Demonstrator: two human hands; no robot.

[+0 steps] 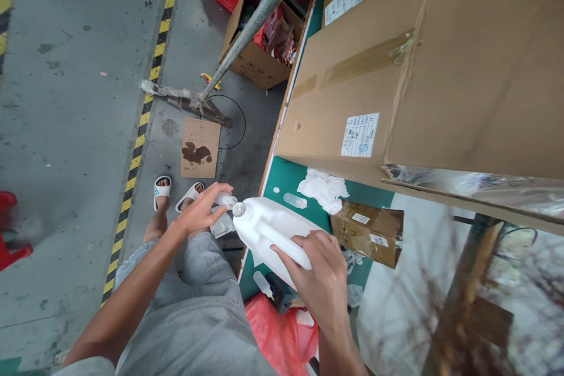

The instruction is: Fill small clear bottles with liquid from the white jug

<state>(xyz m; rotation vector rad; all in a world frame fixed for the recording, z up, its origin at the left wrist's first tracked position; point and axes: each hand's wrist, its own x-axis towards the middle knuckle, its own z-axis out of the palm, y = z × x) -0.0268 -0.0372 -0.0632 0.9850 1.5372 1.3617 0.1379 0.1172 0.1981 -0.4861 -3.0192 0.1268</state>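
My right hand point(324, 273) grips the handle of a large white plastic jug point(268, 229), tilted so its open mouth points left past the table edge. My left hand point(203, 210) pinches a small clear bottle point(224, 201) right at the jug's mouth. A second clear container point(221, 226) sits just under that hand, partly hidden. On the green table point(288, 179) lie another small clear bottle point(295, 201) and a small white cap point(276, 190). A small squeeze bottle point(263, 283) lies below the jug.
A big cardboard box point(418, 64) fills the table's far side, with a small taped carton point(368, 232) and a crumpled white cloth point(324, 189) in front. A red bag point(282, 335) sits below. On the floor: an open box point(259, 47), yellow-black tape line point(141, 123).
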